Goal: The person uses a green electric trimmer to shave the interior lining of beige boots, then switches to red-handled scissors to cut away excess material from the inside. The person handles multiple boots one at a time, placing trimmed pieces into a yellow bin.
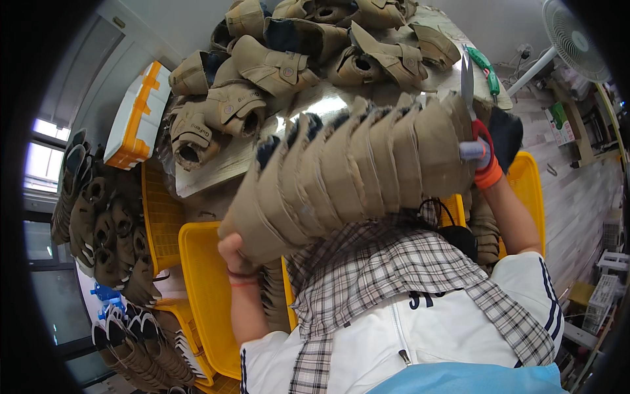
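Observation:
A long row of tan shoe uppers, nested one into another, is held up across my front between both hands. My left hand, with a red band at the wrist, grips the row's left end. At the other end is my right hand, in a glove with an orange cuff. Scissors with red handles point upward from this hand; its fingers are partly hidden behind the handles and the row. Behind the row, more tan shoe uppers lie heaped on the worktable.
A white foam box with orange tape stands left of the worktable. Yellow crates surround me, some holding stacked uppers. A green-handled tool lies at the table's right edge, near a white fan. More uppers are piled at far left.

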